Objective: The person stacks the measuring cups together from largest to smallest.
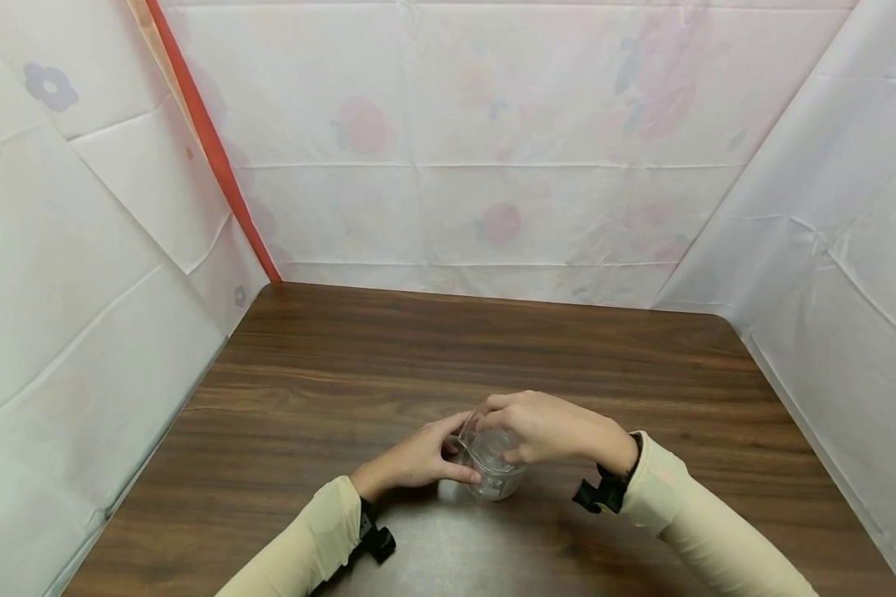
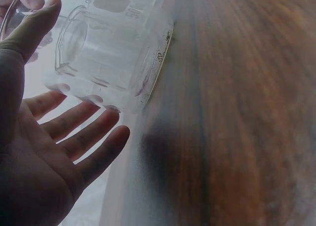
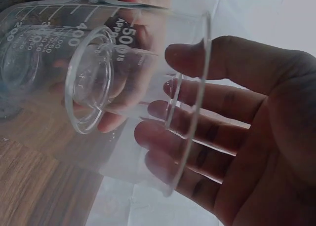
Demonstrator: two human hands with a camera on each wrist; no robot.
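A clear glass beaker with white volume marks stands on the table, and a smaller glass beaker sits inside it. My left hand holds the large beaker from the left, its thumb on the near side and the fingers behind the wall. In the left wrist view, fingertips press on the glass. From the right, my right hand reaches over the mouth, with the thumb and fingers apart at the large rim. Nothing is gripped between them; the small beaker's rim lies deeper, away from the fingertips.
The brown wood-grain table spreads around the beakers. Pale patterned sheets hang behind it and along both sides. A red strip runs down the back left corner. Each wrist carries a black camera.
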